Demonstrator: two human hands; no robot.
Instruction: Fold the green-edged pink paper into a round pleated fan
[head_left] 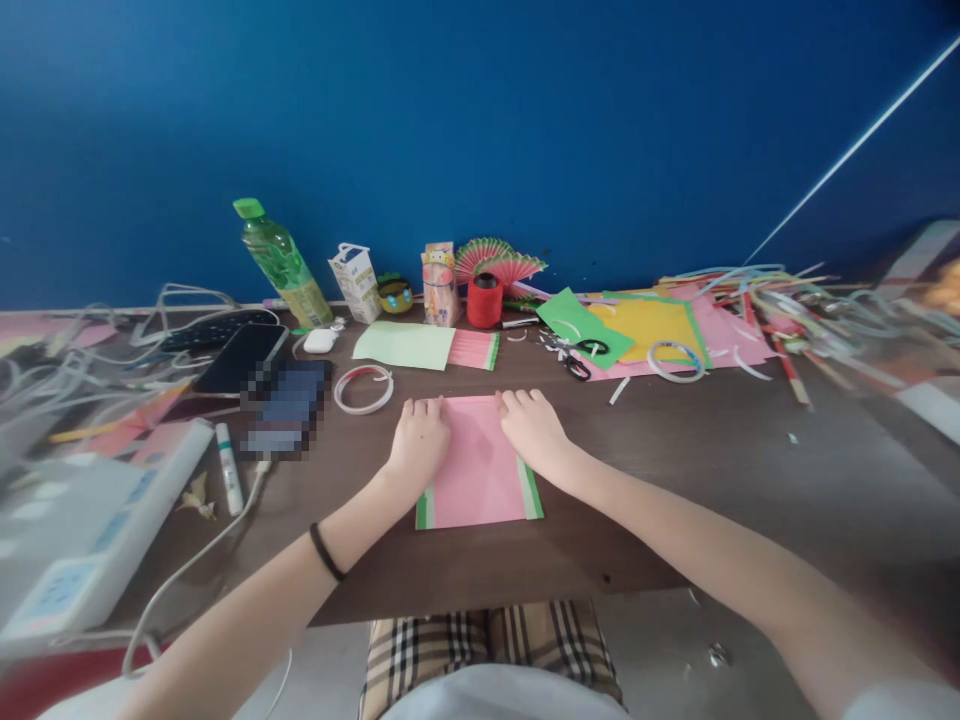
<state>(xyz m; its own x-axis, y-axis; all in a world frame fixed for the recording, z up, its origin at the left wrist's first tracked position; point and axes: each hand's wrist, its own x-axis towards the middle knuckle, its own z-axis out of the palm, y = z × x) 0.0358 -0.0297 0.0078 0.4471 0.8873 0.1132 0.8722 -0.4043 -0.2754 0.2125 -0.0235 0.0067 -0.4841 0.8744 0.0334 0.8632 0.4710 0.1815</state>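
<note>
A sheet of pink paper [480, 470] lies on the table in front of me, with light and dark green strips down its left and right sides. My left hand [420, 435] grips its far left corner, fingers curled at the edge. At the far right corner my right hand [534, 432] does the same. A narrow pink band runs along the far edge between the hands, like a small fold. The thumbs are mostly hidden. Just beyond the left hand lies a roll of tape [364, 408].
Scissors [576, 354] lie by green paper [589, 325], yellow paper [660, 330] and another tape roll [676, 377]. A bottle [283, 262], a carton [356, 280], red thread [484, 305] and pleated paper fans [499, 265] line the wall. Phones [289, 405] and a glue stick [229, 468] are at left.
</note>
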